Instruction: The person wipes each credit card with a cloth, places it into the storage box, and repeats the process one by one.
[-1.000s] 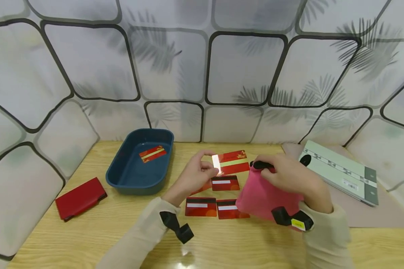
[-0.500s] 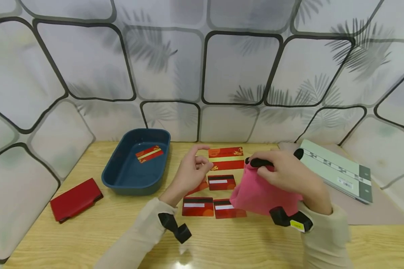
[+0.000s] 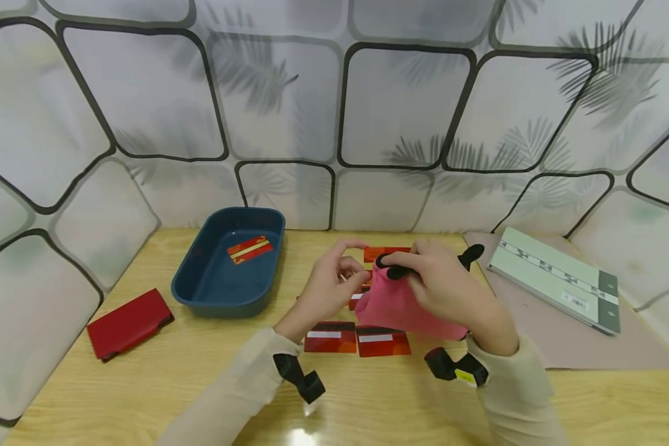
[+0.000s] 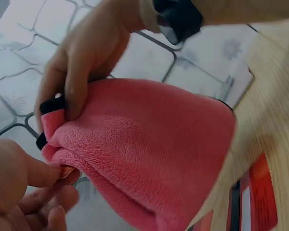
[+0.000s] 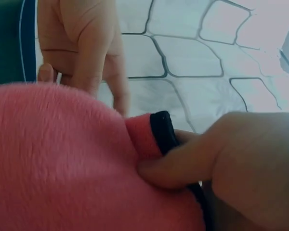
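My left hand (image 3: 331, 285) pinches a red card with a gold stripe (image 3: 383, 253) at its left edge, between thumb and forefinger. A pink plush cloth with black trim (image 3: 398, 306) is gripped in my right hand (image 3: 451, 288) and covers much of that card. In the left wrist view, a small piece of the card (image 4: 66, 172) shows between the left fingers and the folded pink cloth. Thumb and fingers of the right hand (image 5: 192, 161) press together on the trimmed edge in the right wrist view. Below the hands lie red cards (image 3: 330, 337) with black strips, partly hidden.
A blue bin (image 3: 228, 266) with one red-and-gold card (image 3: 249, 249) inside stands left of the hands. The red wallet-like case (image 3: 130, 323) lies at the far left. At right, a pale green notebook (image 3: 554, 279) rests on a greyish-pink mat (image 3: 602, 353).
My right hand has moved left with the pink cloth, which now overlaps most of the held card. The left hand keeps its pinch, and the card was tilted upright to face the camera earlier.
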`<state>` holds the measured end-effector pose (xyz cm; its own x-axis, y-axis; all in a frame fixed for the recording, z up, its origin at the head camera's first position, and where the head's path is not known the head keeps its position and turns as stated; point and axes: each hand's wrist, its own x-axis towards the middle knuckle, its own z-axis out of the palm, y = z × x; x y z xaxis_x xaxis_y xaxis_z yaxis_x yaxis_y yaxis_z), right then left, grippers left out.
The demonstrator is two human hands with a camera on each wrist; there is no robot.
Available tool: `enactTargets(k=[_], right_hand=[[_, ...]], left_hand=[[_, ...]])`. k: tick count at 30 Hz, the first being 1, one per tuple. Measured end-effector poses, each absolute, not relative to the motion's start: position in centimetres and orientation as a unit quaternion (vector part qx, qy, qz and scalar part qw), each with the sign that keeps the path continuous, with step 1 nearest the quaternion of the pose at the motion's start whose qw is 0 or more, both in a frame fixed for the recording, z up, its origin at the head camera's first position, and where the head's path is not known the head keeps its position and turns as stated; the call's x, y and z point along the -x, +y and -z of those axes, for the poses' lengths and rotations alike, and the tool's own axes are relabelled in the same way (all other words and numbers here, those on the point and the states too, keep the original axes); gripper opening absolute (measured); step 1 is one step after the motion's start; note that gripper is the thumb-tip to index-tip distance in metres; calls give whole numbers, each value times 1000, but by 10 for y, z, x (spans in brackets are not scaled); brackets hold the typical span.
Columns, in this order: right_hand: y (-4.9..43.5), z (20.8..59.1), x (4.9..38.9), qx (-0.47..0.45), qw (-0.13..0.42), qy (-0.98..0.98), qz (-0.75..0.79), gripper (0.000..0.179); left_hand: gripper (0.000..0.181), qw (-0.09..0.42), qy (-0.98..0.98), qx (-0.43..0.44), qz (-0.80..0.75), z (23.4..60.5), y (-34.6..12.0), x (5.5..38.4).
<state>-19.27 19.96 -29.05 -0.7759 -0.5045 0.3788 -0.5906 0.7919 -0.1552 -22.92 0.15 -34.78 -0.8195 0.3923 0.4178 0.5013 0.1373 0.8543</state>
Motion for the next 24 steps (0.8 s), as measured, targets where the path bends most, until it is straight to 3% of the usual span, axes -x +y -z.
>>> enactTargets(k=[17,24], right_hand=[[192,299,197,-269,200,-939,-77,41],[200,300,207,-254,176,-945,-110,43]], left_hand=[[38,96,-769,315,548,356,13,226],[36,70,-764,293,570,357,11,223]])
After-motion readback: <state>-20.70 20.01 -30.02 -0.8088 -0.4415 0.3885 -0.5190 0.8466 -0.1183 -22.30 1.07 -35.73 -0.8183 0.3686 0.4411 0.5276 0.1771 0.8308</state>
